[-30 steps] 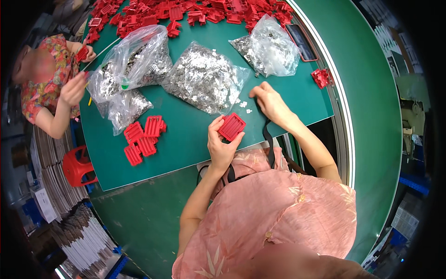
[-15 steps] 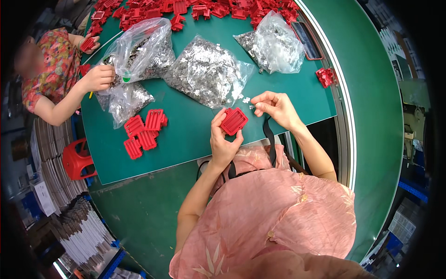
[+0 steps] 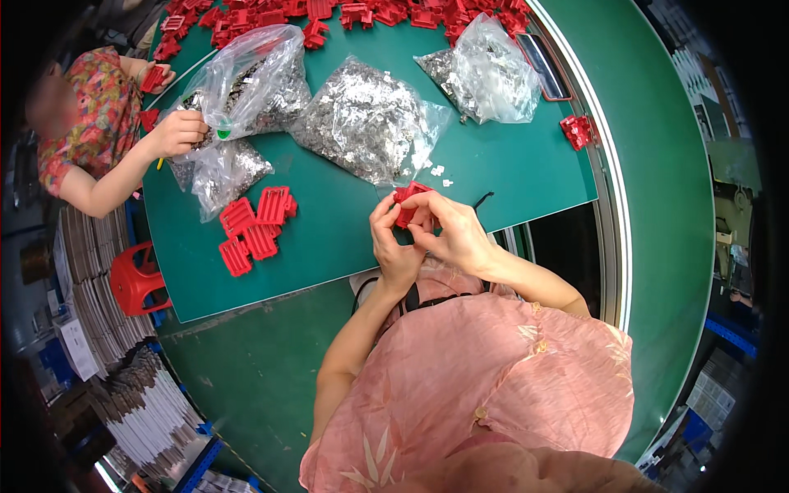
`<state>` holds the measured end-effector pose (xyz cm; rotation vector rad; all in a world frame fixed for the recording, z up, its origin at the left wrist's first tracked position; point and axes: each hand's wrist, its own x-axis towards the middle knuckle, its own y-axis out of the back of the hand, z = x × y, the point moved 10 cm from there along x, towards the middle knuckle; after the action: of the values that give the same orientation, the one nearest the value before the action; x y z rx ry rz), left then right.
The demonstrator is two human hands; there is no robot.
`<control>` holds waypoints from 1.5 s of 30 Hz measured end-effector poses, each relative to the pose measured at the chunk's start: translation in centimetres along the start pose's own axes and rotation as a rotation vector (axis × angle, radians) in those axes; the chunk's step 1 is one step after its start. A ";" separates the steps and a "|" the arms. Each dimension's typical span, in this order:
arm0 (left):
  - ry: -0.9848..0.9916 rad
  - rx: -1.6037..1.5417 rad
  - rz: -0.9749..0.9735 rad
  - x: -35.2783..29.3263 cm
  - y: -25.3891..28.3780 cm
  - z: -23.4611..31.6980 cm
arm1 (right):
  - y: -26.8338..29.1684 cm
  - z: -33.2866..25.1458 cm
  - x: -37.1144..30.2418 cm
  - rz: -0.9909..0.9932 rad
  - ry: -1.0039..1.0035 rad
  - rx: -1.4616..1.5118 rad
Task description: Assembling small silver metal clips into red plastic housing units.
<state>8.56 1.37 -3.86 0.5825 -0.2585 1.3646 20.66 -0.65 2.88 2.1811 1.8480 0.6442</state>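
My left hand (image 3: pixel 396 251) grips a red slotted plastic part (image 3: pixel 408 195) just above the table's near edge. Over the same part bends my right hand (image 3: pixel 459 234), thumb and index finger pinched together against it. Whatever sits between those fingertips is hidden by the fingers. Just beyond my hands lie a few loose small silvery metal pieces (image 3: pixel 437 171), beside a clear plastic bag (image 3: pixel 357 123) full of the same kind of pieces.
More filled bags stand at the left (image 3: pixel 271 90) and right (image 3: pixel 485 74). Several red parts (image 3: pixel 256 228) lie left of me; a red heap (image 3: pixel 353 12) lines the far side. A phone (image 3: pixel 542 66) rests near the right rail. A co-worker's hand (image 3: pixel 179 133) touches the left bag.
My right hand has moved left and in, from beside the loose metal pieces onto the red part. The small piece it was pinching is now out of sight. My left hand stays nearly in place.
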 end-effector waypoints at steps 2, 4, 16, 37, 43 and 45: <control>0.001 0.028 -0.006 0.2 0.1 0.4 | -0.5 0.3 0.1 -0.022 -0.041 0.007; 0.002 0.058 -0.012 0.3 0.2 0.5 | -0.7 0.1 0.3 -0.027 -0.030 -0.027; -0.028 0.125 -0.013 0.4 0.0 1.2 | -1.0 -1.3 0.1 0.051 0.228 -0.268; 0.031 0.101 -0.070 1.2 -0.5 1.1 | 10.5 10.0 7.0 0.277 -0.002 -0.848; 0.005 0.089 -0.072 1.0 -0.6 1.1 | 7.0 4.6 5.9 0.253 0.243 -0.530; 0.005 0.078 -0.080 0.9 -0.9 1.3 | 4.8 4.4 6.9 0.115 0.246 -0.514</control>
<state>9.78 1.33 -2.59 0.6478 -0.1760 1.3031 27.71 5.66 2.39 1.9330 1.4425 1.2974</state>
